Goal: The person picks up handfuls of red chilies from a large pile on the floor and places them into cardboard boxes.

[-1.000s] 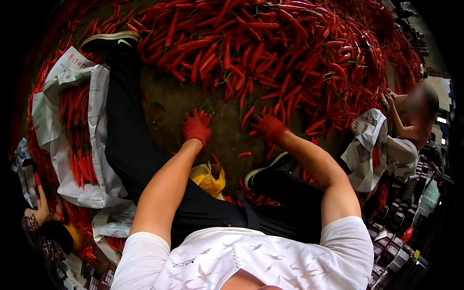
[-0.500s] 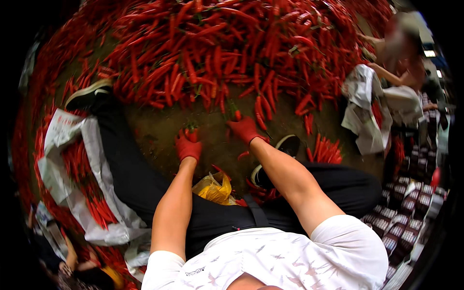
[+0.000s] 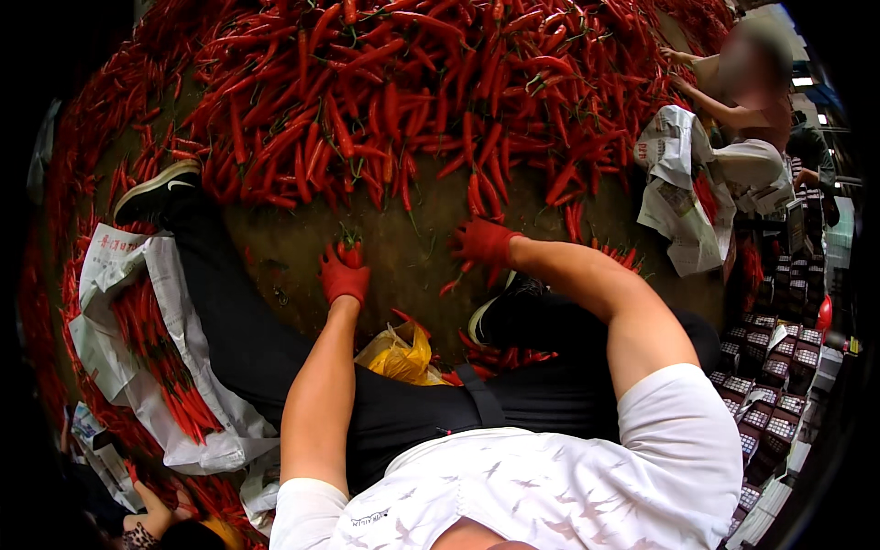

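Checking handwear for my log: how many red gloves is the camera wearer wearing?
2: one on the left hand, which holds red chillies; the other on the right hand, near the chilli pile. Neither is hidden.

Yellow bag point(image 3: 414, 360), co-worker point(image 3: 772, 125) at right

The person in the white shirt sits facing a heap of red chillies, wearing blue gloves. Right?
Not quite: the head view shows red gloves, not blue, on the left hand and right hand. The rest holds: white shirt, seated facing a heap of red chillies.
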A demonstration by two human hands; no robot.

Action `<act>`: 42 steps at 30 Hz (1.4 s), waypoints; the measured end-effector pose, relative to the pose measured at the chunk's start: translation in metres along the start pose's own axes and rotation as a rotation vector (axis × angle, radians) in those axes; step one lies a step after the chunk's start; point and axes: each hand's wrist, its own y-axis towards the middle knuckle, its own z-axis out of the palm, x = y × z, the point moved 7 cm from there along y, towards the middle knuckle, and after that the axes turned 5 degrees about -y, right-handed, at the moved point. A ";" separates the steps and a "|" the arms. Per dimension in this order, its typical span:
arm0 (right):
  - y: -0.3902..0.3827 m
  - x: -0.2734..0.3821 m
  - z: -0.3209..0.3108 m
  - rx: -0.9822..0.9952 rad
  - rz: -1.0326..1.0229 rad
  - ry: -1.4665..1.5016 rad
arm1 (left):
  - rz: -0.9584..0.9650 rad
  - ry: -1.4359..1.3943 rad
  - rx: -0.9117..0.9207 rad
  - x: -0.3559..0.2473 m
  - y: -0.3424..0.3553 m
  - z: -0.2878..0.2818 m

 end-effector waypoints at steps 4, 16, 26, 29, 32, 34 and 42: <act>0.014 0.016 -0.018 0.143 0.020 0.136 | -0.028 0.020 -0.010 0.001 -0.004 -0.004; -0.066 -0.095 -0.020 0.215 0.317 -0.076 | -0.044 0.118 0.019 -0.006 -0.004 -0.003; -0.052 -0.063 -0.031 0.293 0.282 0.075 | -0.054 0.125 -0.005 0.000 -0.005 -0.004; -0.036 -0.055 -0.022 0.149 0.294 0.038 | 0.008 0.141 -0.019 -0.008 -0.004 -0.001; 0.006 -0.047 -0.017 0.071 0.358 0.087 | 0.063 0.135 -0.042 -0.005 -0.003 -0.003; 0.029 -0.042 -0.016 0.066 0.411 0.086 | 0.004 0.073 0.000 -0.009 -0.003 -0.002; 0.032 -0.025 -0.030 0.134 0.600 0.363 | 0.008 0.073 -0.011 -0.001 -0.003 0.001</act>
